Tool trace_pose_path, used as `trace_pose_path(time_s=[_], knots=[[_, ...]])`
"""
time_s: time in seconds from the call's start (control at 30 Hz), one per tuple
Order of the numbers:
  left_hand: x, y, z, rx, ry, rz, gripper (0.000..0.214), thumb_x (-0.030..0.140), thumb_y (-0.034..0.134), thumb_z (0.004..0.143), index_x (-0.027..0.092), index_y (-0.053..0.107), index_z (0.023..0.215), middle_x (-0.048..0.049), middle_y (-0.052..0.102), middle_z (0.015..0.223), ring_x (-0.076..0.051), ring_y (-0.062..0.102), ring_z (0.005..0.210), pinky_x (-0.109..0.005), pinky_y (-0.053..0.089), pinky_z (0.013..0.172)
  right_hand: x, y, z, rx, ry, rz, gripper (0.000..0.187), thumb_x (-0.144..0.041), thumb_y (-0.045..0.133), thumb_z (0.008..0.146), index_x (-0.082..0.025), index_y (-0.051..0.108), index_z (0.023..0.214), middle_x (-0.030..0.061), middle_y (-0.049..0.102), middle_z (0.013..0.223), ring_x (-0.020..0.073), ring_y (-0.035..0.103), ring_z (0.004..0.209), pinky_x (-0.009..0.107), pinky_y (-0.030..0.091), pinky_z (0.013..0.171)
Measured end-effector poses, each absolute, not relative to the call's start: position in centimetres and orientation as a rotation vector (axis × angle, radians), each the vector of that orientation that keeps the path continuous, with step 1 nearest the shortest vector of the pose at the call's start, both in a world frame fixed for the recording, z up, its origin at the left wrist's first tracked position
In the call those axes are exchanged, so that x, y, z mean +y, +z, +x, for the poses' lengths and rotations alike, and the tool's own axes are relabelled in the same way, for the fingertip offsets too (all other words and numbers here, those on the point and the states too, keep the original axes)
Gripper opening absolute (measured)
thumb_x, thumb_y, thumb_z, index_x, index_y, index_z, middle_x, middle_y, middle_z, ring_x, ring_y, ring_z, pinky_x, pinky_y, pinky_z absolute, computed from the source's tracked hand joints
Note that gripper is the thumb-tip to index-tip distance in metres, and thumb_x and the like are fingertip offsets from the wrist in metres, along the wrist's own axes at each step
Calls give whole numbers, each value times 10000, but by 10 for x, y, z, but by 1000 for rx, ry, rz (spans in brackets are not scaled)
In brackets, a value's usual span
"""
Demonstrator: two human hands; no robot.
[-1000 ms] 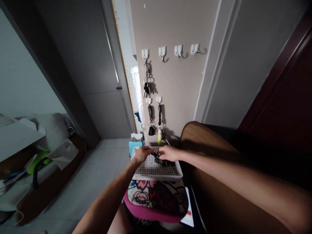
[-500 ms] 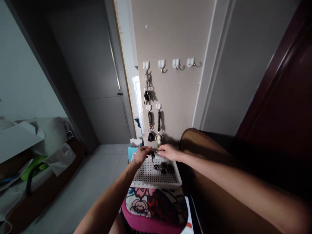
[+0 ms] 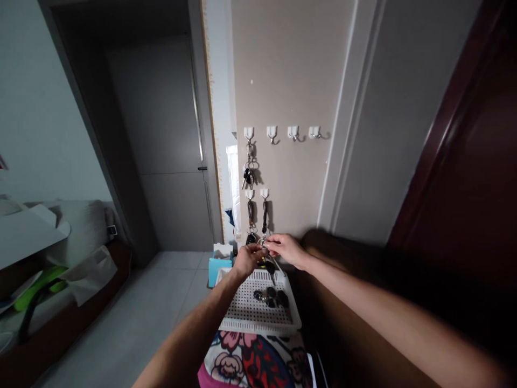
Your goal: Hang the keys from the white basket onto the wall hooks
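My left hand (image 3: pixel 247 260) and my right hand (image 3: pixel 287 251) meet above the far end of a white perforated basket (image 3: pixel 258 326). Both pinch the top of a bunch of keys (image 3: pixel 270 266), whose dark key dangles below the fingers. Inside the basket lie more dark keys or fobs (image 3: pixel 271 296). Just beyond my fingers, a black strap (image 3: pixel 265 216) hangs from a lower wall hook (image 3: pixel 264 193); my hands mostly hide its lower end. Beside it, a brown strap (image 3: pixel 250 213) carries a black fob (image 3: pixel 251 238), partly covered by my left hand.
Several white hooks (image 3: pixel 272 133) line the wall above; the leftmost carries a key bunch (image 3: pixel 249 175). A blue box (image 3: pixel 219 265) stands left of the basket, which rests over a floral-patterned surface (image 3: pixel 250 358). A dark brown rounded thing (image 3: pixel 323 245) lies to the right.
My view has tilted up, so the wall and basket sit lower. Both hands have risen from the basket's far rim toward the hanging straps, carrying the key bunch between them.
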State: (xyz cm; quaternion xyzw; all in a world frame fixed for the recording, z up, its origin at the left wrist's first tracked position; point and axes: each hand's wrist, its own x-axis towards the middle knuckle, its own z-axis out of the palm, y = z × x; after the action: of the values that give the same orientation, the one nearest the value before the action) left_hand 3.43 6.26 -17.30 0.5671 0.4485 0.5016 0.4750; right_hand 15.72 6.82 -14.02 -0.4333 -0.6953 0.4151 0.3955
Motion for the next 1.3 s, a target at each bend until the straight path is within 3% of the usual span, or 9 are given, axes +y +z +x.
trace_pose_path(time_s=[0.2,0.3,0.57,0.73,1.0,1.3], knots=[[71,-140,41,959,1348,1254,251,340,553,516,118,498,620,71,392,383,-24,335,353,-158,253,374,74,-131,160,-1877,859,-930,252,-281,446,633,-130,540,812,15,569,692,124,504,660,240,388,619],[75,-117,45,921,1387,1283,239,309,567,508,112,498,625,64,410,386,-29,352,354,-162,267,375,78,-122,157,-1834,748,-975,263,-300,381,673,-130,545,787,23,571,651,140,510,644,243,393,588],[81,-61,48,776,1560,1349,195,238,532,573,111,522,720,42,464,476,-32,411,415,-160,340,436,87,-73,146,-1649,674,-819,229,-300,400,651,-132,510,761,29,555,689,113,495,614,223,389,589],[87,-35,47,840,1631,1479,285,182,484,620,128,485,900,-23,544,691,-66,492,566,-171,377,510,99,-29,140,-1419,729,-808,180,-296,449,606,-141,488,689,17,549,657,99,491,595,204,384,567],[98,-25,57,996,1601,1767,343,140,467,620,106,472,961,-98,512,913,-108,493,707,-207,391,603,140,28,144,-1255,652,-760,82,-229,461,598,-149,468,581,-41,466,475,49,397,427,167,324,431],[105,-33,54,1079,1566,1770,363,136,458,624,89,458,984,-113,506,939,-126,497,738,-223,400,632,167,30,144,-1308,599,-879,82,-185,449,615,-141,482,554,-37,484,478,37,409,417,157,340,439]])
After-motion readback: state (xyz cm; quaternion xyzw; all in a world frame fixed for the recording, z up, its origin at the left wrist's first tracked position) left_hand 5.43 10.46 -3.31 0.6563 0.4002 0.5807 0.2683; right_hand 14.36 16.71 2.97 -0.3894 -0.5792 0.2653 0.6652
